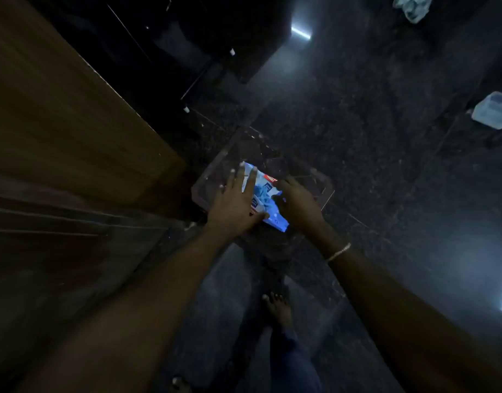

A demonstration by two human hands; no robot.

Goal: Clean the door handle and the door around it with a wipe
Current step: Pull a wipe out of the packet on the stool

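A blue and white pack of wipes [265, 194] lies on a low dark stool [315, 182] on the floor. My left hand [235, 202] rests flat on the pack's left side with fingers spread, thumb along its near edge. My right hand [295, 202] is on the pack's right side with its fingers curled over the top; what they pinch is too dark to tell. The brown wooden door [68, 143] fills the left side. Its handle is out of view.
The floor is dark speckled stone [372, 137]. A clear plastic box [494, 110] sits at the right edge and a pale cloth [413, 7] at the top right. My bare foot [278, 307] stands below the stool. A dark cabinet [215, 38] stands behind the door.
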